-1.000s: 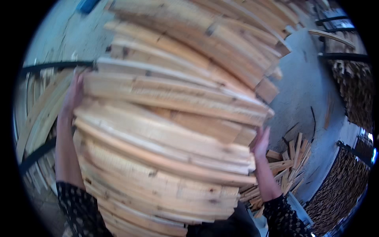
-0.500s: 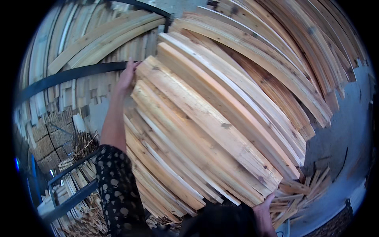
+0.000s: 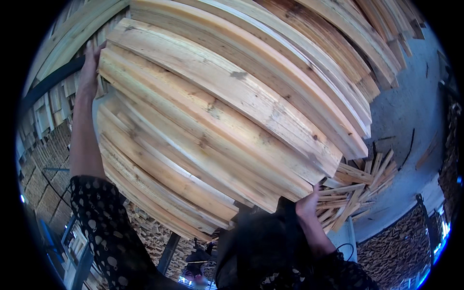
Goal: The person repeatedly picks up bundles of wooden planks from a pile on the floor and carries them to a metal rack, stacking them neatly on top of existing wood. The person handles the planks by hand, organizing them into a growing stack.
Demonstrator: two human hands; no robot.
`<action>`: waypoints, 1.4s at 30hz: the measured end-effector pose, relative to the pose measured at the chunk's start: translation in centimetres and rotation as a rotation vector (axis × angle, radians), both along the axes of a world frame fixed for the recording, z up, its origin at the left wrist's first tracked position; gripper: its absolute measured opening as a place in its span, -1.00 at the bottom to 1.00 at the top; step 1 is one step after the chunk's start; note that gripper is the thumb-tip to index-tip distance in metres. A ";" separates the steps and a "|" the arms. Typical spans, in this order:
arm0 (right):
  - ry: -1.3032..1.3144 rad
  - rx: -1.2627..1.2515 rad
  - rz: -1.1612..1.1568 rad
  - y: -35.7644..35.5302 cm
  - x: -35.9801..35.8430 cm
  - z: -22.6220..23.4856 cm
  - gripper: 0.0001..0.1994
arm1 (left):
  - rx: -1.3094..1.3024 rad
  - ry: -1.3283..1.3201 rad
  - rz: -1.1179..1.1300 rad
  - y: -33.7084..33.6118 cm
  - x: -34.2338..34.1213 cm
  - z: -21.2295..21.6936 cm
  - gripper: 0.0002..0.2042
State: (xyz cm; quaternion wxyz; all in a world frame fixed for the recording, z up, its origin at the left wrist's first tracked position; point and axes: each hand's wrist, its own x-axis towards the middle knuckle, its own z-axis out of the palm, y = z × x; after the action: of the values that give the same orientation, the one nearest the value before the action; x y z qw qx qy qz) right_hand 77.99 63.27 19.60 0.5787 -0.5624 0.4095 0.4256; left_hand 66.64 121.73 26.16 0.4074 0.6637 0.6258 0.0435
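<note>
A long pale wooden board (image 3: pixel 208 123) with dark knots lies slantwise across the stack in front of me. At its far left end is my left hand (image 3: pixel 89 67), fingers closed round the end, partly hidden behind the wood. My right hand (image 3: pixel 308 205) grips the near right end, thumb up against the edge. Just beyond rests a second, wide board (image 3: pixel 232 75) with a dark mark, close alongside. More boards (image 3: pixel 164 169) lie below, nearer my body. The undersides of the boards, and the fingertips beneath them, are hidden.
Further boards (image 3: pixel 333 58) are stacked at the far right. A dark metal bar (image 3: pixel 53 82) runs toward the stack at the left. Short wood offcuts (image 3: pixel 348 193) lie heaped on the grey floor (image 3: pixel 406 111) at right. Stacked bundles (image 3: pixel 43 164) stand at left.
My view has shifted, so the stack sits higher and further left in it. Both hands stay at the board's ends, and more of my right forearm shows.
</note>
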 end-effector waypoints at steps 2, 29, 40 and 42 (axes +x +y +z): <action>0.029 0.014 0.054 -0.2 -3.1 -0.2 -0.53 | -0.105 -0.070 0.132 -0.4 -1.4 -0.1 -0.32; -0.094 -0.313 0.365 -18.8 -3.9 8.2 -0.65 | 0.706 0.027 -1.088 -32.5 0.2 2.1 -0.35; 0.006 -0.126 0.030 -26.3 -17.2 7.9 -0.76 | 0.830 -0.011 -1.111 -32.9 -1.9 -1.5 -0.33; -0.064 -0.072 0.085 -26.8 -19.0 7.3 -0.73 | 0.822 0.051 -1.074 -33.4 -2.0 -0.1 -0.36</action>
State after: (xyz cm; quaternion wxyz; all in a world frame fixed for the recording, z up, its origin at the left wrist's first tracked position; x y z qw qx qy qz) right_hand 59.01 36.48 26.91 0.5523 -0.6131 0.3818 0.4164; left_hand 64.60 88.30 26.02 0.0719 0.9844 0.1511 0.0539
